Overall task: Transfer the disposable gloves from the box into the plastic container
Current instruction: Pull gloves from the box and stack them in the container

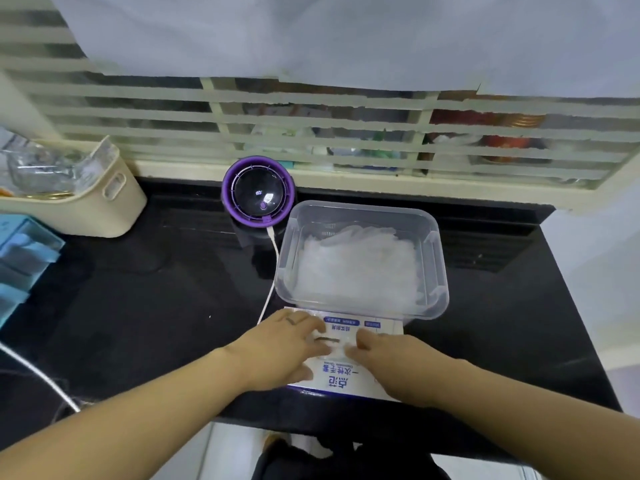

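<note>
Black and glossy, the bench [138,323] runs under a slatted window [311,116]; a beige basket [104,209] sits far out at ten o'clock, and a round purple device [258,194] with its white cable [272,278] stands at eleven o'clock from the plastic container [440,271]. The container is open-topped and already holds a crumpled heap of clear gloves [360,265]; the box [346,375] lies flat at the bench's near edge, its far end touching the container's near wall at six o'clock. Both hands are on the box top; the left grip [294,344] lies spread with fairly straight fingers, pressing down and holding nothing; the right grip [391,358] has its fingertips bent toward the middle of the lid, and blur hides whether they pinch anything. The step in hand looks like drawing out another batch, well into the transfer. Next the box must stay pinned while the right fingers catch the thin film and carry it toward twelve o'clock, over the rim; whether any gloves remain inside cannot be seen.
</note>
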Tool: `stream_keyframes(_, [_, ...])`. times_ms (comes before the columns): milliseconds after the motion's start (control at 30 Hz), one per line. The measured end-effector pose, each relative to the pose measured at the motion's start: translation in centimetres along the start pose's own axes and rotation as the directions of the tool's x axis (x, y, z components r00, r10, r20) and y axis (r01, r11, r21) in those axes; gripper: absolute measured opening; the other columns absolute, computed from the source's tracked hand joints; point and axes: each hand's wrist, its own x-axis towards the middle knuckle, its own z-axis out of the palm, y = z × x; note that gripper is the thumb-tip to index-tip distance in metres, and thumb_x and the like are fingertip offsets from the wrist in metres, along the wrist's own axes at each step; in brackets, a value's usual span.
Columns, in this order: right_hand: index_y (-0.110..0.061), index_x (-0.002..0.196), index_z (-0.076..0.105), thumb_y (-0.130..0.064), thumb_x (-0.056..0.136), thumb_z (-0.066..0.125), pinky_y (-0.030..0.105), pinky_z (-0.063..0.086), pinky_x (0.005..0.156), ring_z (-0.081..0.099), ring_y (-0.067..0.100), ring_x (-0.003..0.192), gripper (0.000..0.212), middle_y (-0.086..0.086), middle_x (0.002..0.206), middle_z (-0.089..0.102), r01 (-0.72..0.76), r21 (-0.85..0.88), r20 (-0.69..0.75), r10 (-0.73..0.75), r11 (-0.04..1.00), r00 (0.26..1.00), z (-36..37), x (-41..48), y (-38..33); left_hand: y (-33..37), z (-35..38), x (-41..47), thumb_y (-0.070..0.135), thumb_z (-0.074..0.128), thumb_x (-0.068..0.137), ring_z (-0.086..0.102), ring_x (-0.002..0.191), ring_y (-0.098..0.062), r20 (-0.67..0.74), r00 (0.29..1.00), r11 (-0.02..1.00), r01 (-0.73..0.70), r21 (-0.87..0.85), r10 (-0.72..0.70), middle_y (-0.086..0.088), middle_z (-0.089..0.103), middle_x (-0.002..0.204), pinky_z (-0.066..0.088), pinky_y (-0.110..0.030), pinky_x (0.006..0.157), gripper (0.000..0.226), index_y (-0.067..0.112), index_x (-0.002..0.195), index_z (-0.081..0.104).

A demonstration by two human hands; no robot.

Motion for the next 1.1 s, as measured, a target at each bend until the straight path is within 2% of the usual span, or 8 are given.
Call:
stream_keyframes(100, [-0.019, 0.147, 0.025, -0.020, 0.097, 0.048, 0.042, 0.043, 0.101, 0.048, 0.029, 0.121, 0.055, 0.007, 0.144, 0.030, -0.011, 0.025, -0.010, 0.011, 1.000, 1.000, 0.6, 0.4, -0.1, 0.5, 0.7, 0.1, 0.041, 0.045, 0.099, 0.011, 0.145, -0.022, 0.086, 0.994, 0.998, 0.065, 0.020, -0.067, -0.002, 0.015, 0.157, 0.009, -0.041, 0.119, 0.050, 0.033, 0.147, 0.034])
stream_keyframes(200, [-0.016, 0.148, 0.021, -0.023, 0.098, 0.046, 0.041, 0.043, 0.100, 0.049, 0.028, 0.120, 0.057, 0.007, 0.146, 0.030, -0.052, 0.051, -0.005, 0.053, 0.997, 0.999, 1.0, 1.2, -0.7, 0.5, 1.6, 0.0, 0.041, 0.045, 0.100, 0.000, 0.147, -0.021, 0.105, 0.990, 0.995, 0.097, -0.034, -0.093, -0.002, 0.004, 0.159, 0.012, -0.041, 0.120, 0.055, 0.031, 0.151, 0.026])
stream_keyframes(367, [-0.017, 0.147, 0.024, -0.023, 0.099, 0.046, 0.039, 0.047, 0.098, 0.053, 0.028, 0.116, 0.054, 0.006, 0.144, 0.035, -0.049, 0.062, -0.023, 0.050, 0.997, 0.998, 1.2, 1.7, -0.5, 0.5, 1.9, -0.2, 0.041, 0.043, 0.100, -0.003, 0.147, -0.021, 0.102, 0.989, 0.991, 0.115, -0.064, -0.108, -0.002, -0.004, 0.160, 0.014, -0.032, 0.118, 0.061, 0.024, 0.153, 0.018])
stream_keyframes(533, [-0.022, 0.143, 0.036, -0.026, 0.099, 0.044, 0.040, 0.048, 0.093, 0.053, 0.028, 0.115, 0.044, 0.008, 0.132, 0.047, 0.113, -0.126, -0.146, -0.131, 0.986, 0.980, 1.1, 1.3, 0.6, 0.7, 1.9, -0.3, 0.042, 0.040, 0.102, -0.004, 0.148, -0.022, 0.092, 0.991, 0.994, 0.104, -0.033, -0.101, -0.004, -0.004, 0.160, 0.012, -0.031, 0.119, 0.061, 0.023, 0.154, 0.014])
stream_keyframes(733, [-0.024, 0.150, 0.016, -0.028, 0.100, 0.041, 0.036, 0.046, 0.077, 0.057, 0.032, 0.105, 0.056, 0.010, 0.136, 0.041, 0.081, -0.171, -0.129, -0.104, 0.982, 0.986, 1.7, 3.3, 0.3, 0.5, 2.5, -0.8, 0.040, 0.039, 0.102, -0.010, 0.149, -0.019, 0.033, 0.998, 0.993, 0.058, -0.105, -0.055, -0.003, -0.003, 0.162, 0.005, -0.030, 0.119, 0.048, 0.036, 0.149, 0.027])
stream_keyframes(833, [-0.026, 0.147, 0.027, -0.029, 0.099, 0.045, 0.032, 0.044, 0.075, 0.056, 0.028, 0.109, 0.052, 0.007, 0.131, 0.046, 0.091, -0.163, -0.163, -0.118, 0.982, 0.979, 1.6, 3.7, 0.9, 0.6, 2.4, -0.8, 0.041, 0.038, 0.102, -0.010, 0.148, -0.019, 0.044, 0.997, 0.993, 0.066, -0.102, -0.061, -0.002, -0.004, 0.162, 0.003, -0.028, 0.118, 0.048, 0.034, 0.149, 0.029])
stream_keyframes(967, [-0.021, 0.131, 0.053, -0.029, 0.098, 0.046, 0.032, 0.044, 0.079, 0.056, 0.025, 0.105, 0.035, 0.003, 0.121, 0.051, 0.098, -0.155, -0.229, -0.132, 0.983, 0.964, 1.6, 3.7, 1.1, 0.7, 2.5, -0.9, 0.044, 0.042, 0.100, -0.007, 0.148, -0.013, 0.023, 0.994, 0.983, 0.107, -0.150, -0.105, 0.004, -0.001, 0.162, 0.001, -0.025, 0.119, 0.062, 0.028, 0.153, 0.013])
stream_keyframes(1100, [-0.012, 0.116, 0.060, -0.021, 0.093, 0.055, 0.033, 0.047, 0.078, 0.058, 0.025, 0.096, 0.025, 0.004, 0.117, 0.055, 0.100, -0.139, -0.317, -0.140, 0.985, 0.938, 2.0, 3.8, 0.5, 0.7, 2.6, -1.0, 0.045, 0.047, 0.098, -0.001, 0.148, -0.010, 0.013, 0.988, 0.967, 0.153, -0.205, -0.154, 0.006, -0.003, 0.162, 0.001, -0.018, 0.115, 0.077, 0.023, 0.154, -0.001])
